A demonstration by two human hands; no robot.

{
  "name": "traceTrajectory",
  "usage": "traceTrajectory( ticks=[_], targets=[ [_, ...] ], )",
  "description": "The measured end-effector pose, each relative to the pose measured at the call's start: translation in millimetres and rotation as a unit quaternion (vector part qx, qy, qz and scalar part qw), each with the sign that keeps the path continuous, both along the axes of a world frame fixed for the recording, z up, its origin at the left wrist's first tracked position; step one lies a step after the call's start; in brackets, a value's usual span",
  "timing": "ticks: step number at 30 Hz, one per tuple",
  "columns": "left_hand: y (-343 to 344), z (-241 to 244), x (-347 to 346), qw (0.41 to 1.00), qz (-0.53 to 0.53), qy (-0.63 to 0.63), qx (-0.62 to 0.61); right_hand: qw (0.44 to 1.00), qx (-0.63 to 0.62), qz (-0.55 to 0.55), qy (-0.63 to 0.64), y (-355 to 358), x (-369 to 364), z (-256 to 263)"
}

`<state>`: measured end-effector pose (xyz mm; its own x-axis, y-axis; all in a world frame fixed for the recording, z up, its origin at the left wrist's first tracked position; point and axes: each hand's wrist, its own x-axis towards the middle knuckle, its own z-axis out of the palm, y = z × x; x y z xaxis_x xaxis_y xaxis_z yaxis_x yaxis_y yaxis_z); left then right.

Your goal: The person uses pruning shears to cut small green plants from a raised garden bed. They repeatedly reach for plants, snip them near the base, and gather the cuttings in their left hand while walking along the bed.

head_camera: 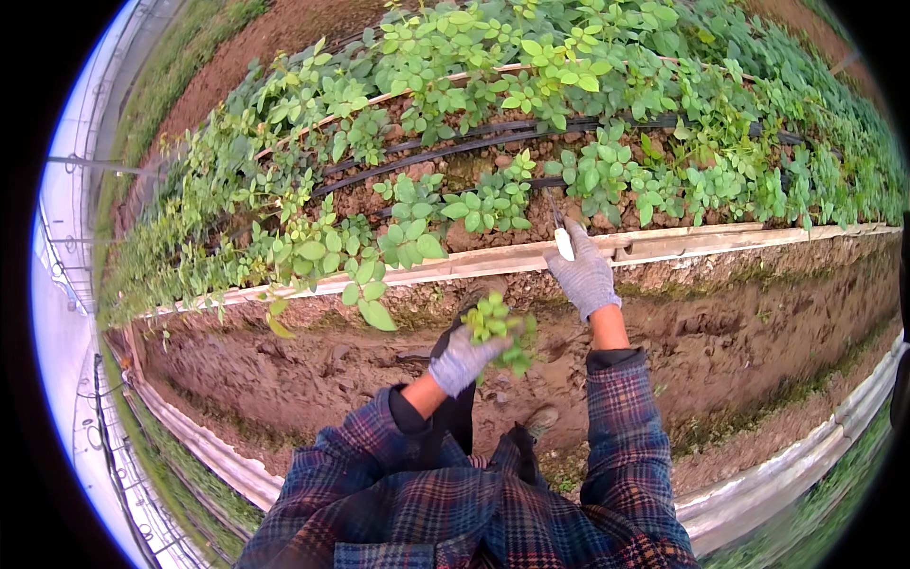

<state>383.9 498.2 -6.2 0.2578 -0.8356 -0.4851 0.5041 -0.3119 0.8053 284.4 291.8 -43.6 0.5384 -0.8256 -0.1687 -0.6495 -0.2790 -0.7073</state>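
Observation:
My left hand (pixel 469 359), in a grey knit glove, is closed around a bunch of green leafy sprigs (pixel 495 321) above the muddy path. My right hand (pixel 584 274), gloved alike, grips a small hand tool by its white handle (pixel 564 244). The tool's narrow metal end reaches over the bed edging towards the soil (pixel 544 217); its exact kind cannot be told. Young leafy plants, rose-like in leaf (pixel 490 203), grow in the bed just left of the tool, with more plants (pixel 601 171) to its right.
A pale board edging (pixel 490 264) borders the raised bed. Black drip-irrigation tubes (pixel 455 149) run through the plants. The muddy path (pixel 718 334) lies between this bed and another pale edging (pixel 775 491) behind me. A greenhouse frame stands at the far left.

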Motion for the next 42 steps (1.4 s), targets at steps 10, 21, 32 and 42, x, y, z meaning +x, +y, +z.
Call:
traceTrajectory(
  ticks=[10,21,32,42],
  targets=[
    [65,-16,17,0.960,0.254,0.039,0.109,0.988,-0.027,0.118,0.099,-46,50,24],
    [17,14,129,0.911,0.322,-0.256,-0.032,0.943,0.042,0.329,-0.043,78,102,75],
    [39,54,107,0.862,0.351,-0.346,0.121,0.805,0.563,0.103,-0.155,106,95,18],
    [47,49,107,0.856,0.379,-0.339,0.090,0.839,0.514,0.149,-0.095,97,107,33]
  ],
)
